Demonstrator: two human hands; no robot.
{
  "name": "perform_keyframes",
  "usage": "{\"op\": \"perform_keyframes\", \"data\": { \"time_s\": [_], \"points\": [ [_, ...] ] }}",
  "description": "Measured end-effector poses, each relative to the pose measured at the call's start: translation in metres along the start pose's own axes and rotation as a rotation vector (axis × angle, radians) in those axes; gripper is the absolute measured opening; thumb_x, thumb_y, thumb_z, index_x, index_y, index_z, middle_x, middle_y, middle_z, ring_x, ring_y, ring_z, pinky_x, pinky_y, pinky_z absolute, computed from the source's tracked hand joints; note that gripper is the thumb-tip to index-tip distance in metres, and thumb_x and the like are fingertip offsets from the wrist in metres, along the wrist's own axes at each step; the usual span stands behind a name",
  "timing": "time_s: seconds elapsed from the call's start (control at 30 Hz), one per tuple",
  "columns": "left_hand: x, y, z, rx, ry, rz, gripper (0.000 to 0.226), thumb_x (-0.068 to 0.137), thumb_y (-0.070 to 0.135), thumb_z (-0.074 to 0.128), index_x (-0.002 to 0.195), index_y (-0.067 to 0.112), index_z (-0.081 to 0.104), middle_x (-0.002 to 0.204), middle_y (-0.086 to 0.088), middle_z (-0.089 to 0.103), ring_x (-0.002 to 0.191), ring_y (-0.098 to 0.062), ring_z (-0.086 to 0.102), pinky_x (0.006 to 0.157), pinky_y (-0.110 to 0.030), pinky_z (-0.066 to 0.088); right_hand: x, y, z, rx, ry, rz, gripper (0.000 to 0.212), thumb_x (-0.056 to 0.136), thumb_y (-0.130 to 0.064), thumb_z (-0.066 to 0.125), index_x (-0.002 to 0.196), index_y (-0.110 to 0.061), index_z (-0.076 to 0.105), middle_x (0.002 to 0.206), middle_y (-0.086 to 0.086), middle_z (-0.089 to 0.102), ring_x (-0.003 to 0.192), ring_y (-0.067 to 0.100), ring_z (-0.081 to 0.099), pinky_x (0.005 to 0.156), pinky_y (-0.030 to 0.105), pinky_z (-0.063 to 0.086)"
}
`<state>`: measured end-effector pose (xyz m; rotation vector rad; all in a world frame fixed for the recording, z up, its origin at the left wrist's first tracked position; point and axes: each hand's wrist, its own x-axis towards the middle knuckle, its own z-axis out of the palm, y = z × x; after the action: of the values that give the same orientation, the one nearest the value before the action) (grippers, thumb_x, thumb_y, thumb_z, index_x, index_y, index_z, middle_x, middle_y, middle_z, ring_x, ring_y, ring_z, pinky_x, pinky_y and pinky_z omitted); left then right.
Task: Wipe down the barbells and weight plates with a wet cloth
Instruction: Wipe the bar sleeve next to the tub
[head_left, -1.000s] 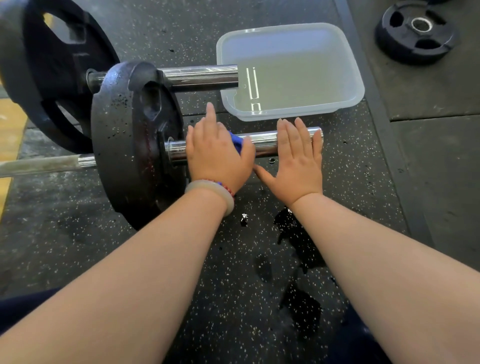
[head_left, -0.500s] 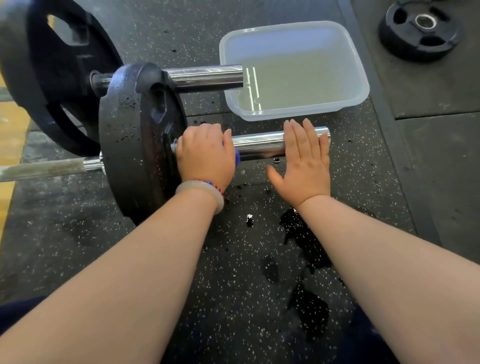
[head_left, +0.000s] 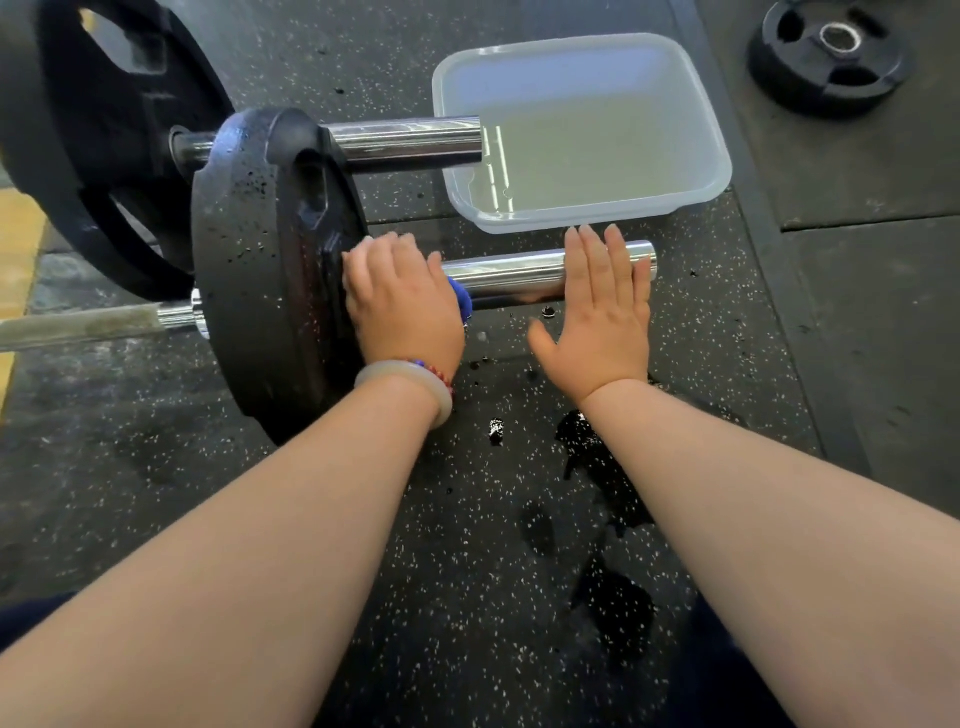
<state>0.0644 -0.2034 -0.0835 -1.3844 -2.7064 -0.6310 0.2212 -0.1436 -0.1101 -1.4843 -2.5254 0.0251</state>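
The left hand (head_left: 402, 299), fingers curled round the blue cloth (head_left: 460, 296), has slid along the barbell sleeve (head_left: 509, 270) up against the weight plate (head_left: 260, 260), while the right hand (head_left: 602, 306) stays flat-fingered on the sleeve's end, so this sleeve seems nearly wiped.

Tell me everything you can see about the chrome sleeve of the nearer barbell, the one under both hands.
The nearer barbell sleeve is a smooth, shiny, chrome-looking cylinder lying horizontal, its free end pointing right, just this side of the plastic tub. A black weight plate sits on its inner end. The left hand curls over it beside the plate, a blue cloth showing under the palm; the right hand rests flat on it, fingers straight, near the outer end.
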Motion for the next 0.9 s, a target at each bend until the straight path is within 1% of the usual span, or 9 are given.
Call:
{"op": "perform_keyframes", "data": {
  "time_s": [0.13, 0.2, 0.37, 0.43, 0.5, 0.57, 0.67, 0.73, 0.9],
  "points": [
    [-0.027, -0.002, 0.017, 0.136, -0.029, 0.343, 0.052, 0.092, 0.032, 0.039, 0.131, 0.000, 0.049, 0.136, -0.019, 0.049, 0.128, -0.035, 0.037, 0.104, -0.047, 0.039, -0.002, 0.002, 0.001, 0.011, 0.038, 0.006, 0.084, 0.083, -0.041, 0.054, 0.151, -0.009, 0.015, 0.157, 0.008, 0.018, 0.146, 0.027, 0.007, 0.114, 0.037, -0.015],
    [-0.025, -0.013, 0.021, 0.149, 0.002, 0.360, 0.056, 0.092, 0.035, 0.037, 0.137, 0.002, 0.044, 0.141, -0.018, 0.045, 0.130, -0.033, 0.034, 0.101, -0.047, 0.042, -0.003, 0.004, -0.001, 0.005, 0.036, -0.020, 0.083, 0.083, -0.040, 0.053, 0.151, -0.009, 0.016, 0.157, 0.008, 0.019, 0.145, 0.026, 0.008, 0.115, 0.036, -0.014],
    [-0.029, -0.009, 0.020, 0.082, 0.057, 0.109, 0.058, 0.094, 0.033, 0.035, 0.142, 0.000, 0.033, 0.150, -0.021, 0.031, 0.138, -0.038, 0.026, 0.111, -0.050, 0.027, -0.003, 0.004, -0.006, 0.006, 0.000, -0.023, 0.082, 0.086, -0.037, 0.052, 0.152, -0.011, 0.012, 0.159, 0.007, 0.013, 0.146, 0.025, 0.003, 0.113, 0.032, -0.019],
    [-0.037, -0.009, 0.030, 0.126, 0.016, 0.268, 0.060, 0.093, 0.029, 0.037, 0.143, -0.001, 0.027, 0.151, -0.023, 0.028, 0.139, -0.038, 0.017, 0.115, -0.050, 0.013, -0.004, 0.001, -0.007, 0.023, -0.004, -0.005, 0.082, 0.086, -0.036, 0.052, 0.152, -0.011, 0.011, 0.159, 0.007, 0.013, 0.146, 0.025, 0.002, 0.113, 0.033, -0.019],
    [-0.036, -0.016, 0.033, 0.156, 0.034, 0.406, 0.060, 0.091, 0.027, 0.041, 0.143, 0.000, 0.028, 0.149, -0.022, 0.032, 0.137, -0.036, 0.017, 0.114, -0.050, 0.016, -0.004, 0.002, -0.008, 0.029, -0.020, -0.001, 0.082, 0.087, -0.035, 0.052, 0.152, -0.012, 0.009, 0.159, 0.005, 0.011, 0.147, 0.024, 0.000, 0.112, 0.031, -0.021],
    [-0.033, -0.018, 0.028, 0.101, 0.061, 0.337, 0.060, 0.093, 0.029, 0.040, 0.145, 0.002, 0.029, 0.151, -0.018, 0.031, 0.138, -0.033, 0.018, 0.112, -0.049, 0.026, -0.004, 0.005, -0.010, 0.020, -0.034, -0.018, 0.082, 0.087, -0.033, 0.052, 0.152, -0.013, 0.008, 0.160, 0.004, 0.009, 0.147, 0.022, -0.001, 0.111, 0.029, -0.023],
    [-0.035, -0.008, 0.019, 0.007, 0.113, 0.049, 0.059, 0.097, 0.031, 0.035, 0.147, 0.003, 0.024, 0.155, -0.016, 0.022, 0.142, -0.034, 0.019, 0.113, -0.041, 0.019, -0.004, 0.006, -0.010, 0.014, -0.046, -0.024, 0.081, 0.087, -0.031, 0.052, 0.152, -0.014, 0.007, 0.160, 0.003, 0.008, 0.147, 0.021, -0.002, 0.111, 0.028, -0.023],
    [-0.035, -0.002, 0.021, 0.023, 0.113, 0.015, 0.061, 0.096, 0.031, 0.034, 0.148, 0.002, 0.022, 0.155, -0.018, 0.021, 0.143, -0.036, 0.018, 0.114, -0.045, 0.020, -0.005, 0.002, -0.008, 0.031, -0.036, -0.008, 0.082, 0.086, -0.032, 0.053, 0.152, -0.012, 0.008, 0.160, 0.004, 0.009, 0.147, 0.023, -0.001, 0.112, 0.030, -0.021],
    [-0.036, -0.019, 0.042, 0.211, 0.070, 0.498, 0.067, 0.093, 0.037, 0.040, 0.146, 0.002, 0.019, 0.152, -0.021, 0.026, 0.140, -0.039, 0.012, 0.116, -0.047, -0.003, -0.006, -0.001, -0.006, 0.054, -0.031, 0.013, 0.085, 0.084, -0.031, 0.056, 0.152, -0.011, 0.009, 0.159, 0.006, 0.010, 0.146, 0.025, 0.001, 0.114, 0.033, -0.017]
  ]
}}
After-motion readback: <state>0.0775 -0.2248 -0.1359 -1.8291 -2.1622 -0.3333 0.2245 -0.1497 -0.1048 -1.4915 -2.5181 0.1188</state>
